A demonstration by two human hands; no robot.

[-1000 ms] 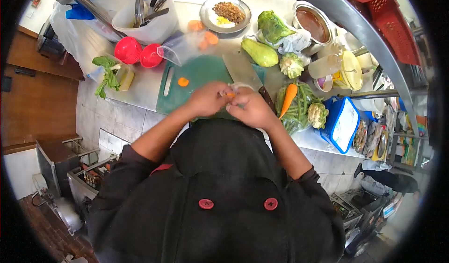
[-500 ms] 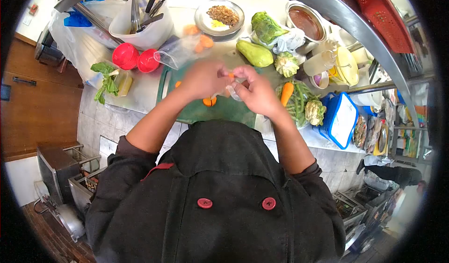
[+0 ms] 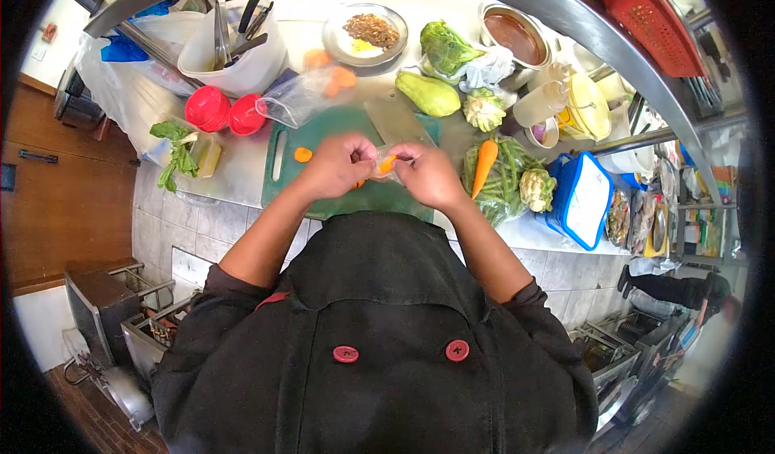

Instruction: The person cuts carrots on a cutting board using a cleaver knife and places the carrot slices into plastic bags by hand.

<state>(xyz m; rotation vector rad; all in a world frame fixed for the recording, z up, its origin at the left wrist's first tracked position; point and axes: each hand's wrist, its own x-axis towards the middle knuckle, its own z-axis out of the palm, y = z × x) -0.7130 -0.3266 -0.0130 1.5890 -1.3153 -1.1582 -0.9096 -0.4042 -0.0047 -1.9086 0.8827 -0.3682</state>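
Over the green cutting board (image 3: pixel 323 204), my left hand (image 3: pixel 343 166) pinches the edge of a small clear plastic bag (image 3: pixel 383 152). My right hand (image 3: pixel 426 175) holds the bag's other side, with an orange carrot piece (image 3: pixel 387 164) at its fingertips. A carrot slice (image 3: pixel 303 154) lies on the board left of my left hand, and another piece shows partly beneath that hand. The wide blade of a cleaver (image 3: pixel 395 121) rests on the board beyond my hands. A whole carrot (image 3: pixel 485 166) lies on bagged green beans (image 3: pixel 508 181) to the right.
Red bowls (image 3: pixel 207 109), a clear bag (image 3: pixel 295 99) and a tub of utensils (image 3: pixel 270 54) stand at the left. Behind are a metal plate (image 3: pixel 330 34), a green chayote (image 3: pixel 428 93) and a sauce pot (image 3: pixel 546 49). A blue-rimmed container (image 3: pixel 584 201) sits right. A person (image 3: pixel 674 290) is far right.
Both hands came back toward me a little from the far side of the board and drew slightly apart, still on the small bag and carrot piece. The view shifted slightly.
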